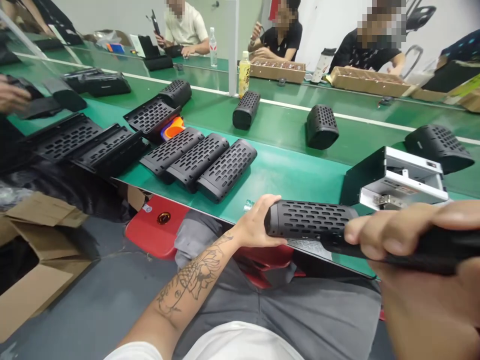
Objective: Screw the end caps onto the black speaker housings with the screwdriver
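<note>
A black, rounded, long casing with a slotted face (pixel 313 217) is held just over the near edge of the green surface (pixel 292 175), above the lap. Its long axis runs left to right across the view, dipping slightly to the right; one end points into the left hand (pixel 257 225), the other toward the right hand (pixel 401 235), and the slots face up. The left fingers are spread around the casing's left end and grip it. The right fingers are curled closed around a long, dark, bar-like object (pixel 438 250), which overlaps the casing's right end; whether they touch is unclear.

A black-and-white metal box (pixel 403 177) stands behind the right hand. Three slotted black casings (pixel 228 170) lie side by side to the left, long axes slanting away to the right, near an orange ring (pixel 174 131).

Beyond, a darker green strip (pixel 285 117) carries more casings. Across it sit people in light and dark tops (pixel 290 42), two with brown cardboard trays (pixel 275 74). A red stool (pixel 150 230) and an open cardboard box (pixel 48 290) stand on the grey floor (pixel 108 295).
</note>
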Tool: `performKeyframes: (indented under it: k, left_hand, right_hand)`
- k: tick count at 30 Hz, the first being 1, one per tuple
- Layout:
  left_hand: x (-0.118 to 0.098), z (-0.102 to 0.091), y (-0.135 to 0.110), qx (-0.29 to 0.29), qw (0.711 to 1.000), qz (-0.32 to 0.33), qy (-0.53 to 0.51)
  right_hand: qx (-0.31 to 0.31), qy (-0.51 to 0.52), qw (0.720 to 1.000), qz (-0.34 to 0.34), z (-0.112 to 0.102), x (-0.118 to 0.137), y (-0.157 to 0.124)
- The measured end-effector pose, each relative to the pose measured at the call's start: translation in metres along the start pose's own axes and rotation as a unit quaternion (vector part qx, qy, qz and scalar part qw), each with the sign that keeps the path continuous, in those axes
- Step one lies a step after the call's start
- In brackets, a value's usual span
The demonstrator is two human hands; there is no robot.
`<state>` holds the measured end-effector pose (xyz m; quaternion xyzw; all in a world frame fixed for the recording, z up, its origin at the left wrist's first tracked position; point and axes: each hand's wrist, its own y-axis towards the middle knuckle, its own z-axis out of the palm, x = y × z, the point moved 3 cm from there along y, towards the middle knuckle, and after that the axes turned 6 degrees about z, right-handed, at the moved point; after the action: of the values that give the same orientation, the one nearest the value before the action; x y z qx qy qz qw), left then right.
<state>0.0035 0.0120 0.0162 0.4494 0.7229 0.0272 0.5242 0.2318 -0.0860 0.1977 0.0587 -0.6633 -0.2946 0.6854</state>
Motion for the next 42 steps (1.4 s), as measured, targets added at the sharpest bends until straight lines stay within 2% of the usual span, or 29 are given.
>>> performKeyframes:
  k: [2, 3, 6, 11, 17, 20, 26, 33, 42]
  left_hand:
    - [-0.002, 0.000, 0.001, -0.002, 1.000, -0.005, -0.011]
    - [-0.003, 0.000, 0.002, -0.002, 1.000, -0.007, -0.017]
    - [-0.006, 0.000, 0.004, -0.009, 0.999, -0.010, -0.032]
    - [-0.007, 0.001, 0.005, -0.014, 0.999, -0.019, -0.041]
    - [-0.006, 0.003, 0.005, -0.018, 0.999, -0.010, -0.040]
    - [-0.007, 0.002, 0.006, -0.023, 0.999, 0.000, -0.031]
    - [-0.009, 0.002, 0.008, -0.022, 0.999, 0.006, -0.022]
    - [-0.007, 0.003, 0.010, -0.018, 1.000, -0.010, -0.017]
    - [-0.005, 0.002, 0.011, -0.028, 0.999, 0.007, -0.019]
  right_hand:
    - [0.091, 0.073, 0.993, 0.003, 0.038, 0.002, 0.000]
    - [0.110, 0.092, 0.990, 0.006, 0.051, 0.001, 0.000]
    - [0.102, 0.089, 0.991, 0.015, 0.069, -0.006, 0.004]
    - [0.106, 0.072, 0.991, 0.028, 0.075, -0.017, 0.001]
    - [0.122, 0.050, 0.989, 0.064, 0.085, -0.017, 0.002]
    - [0.165, 0.038, 0.982, 0.086, 0.089, -0.022, 0.007]
    - [0.277, 0.039, 0.957, 0.076, 0.092, -0.033, 0.005]
    - [0.221, 0.071, 0.968, 0.090, 0.093, -0.031, 0.003]
    - [0.259, 0.074, 0.961, 0.066, 0.083, -0.043, -0.004]
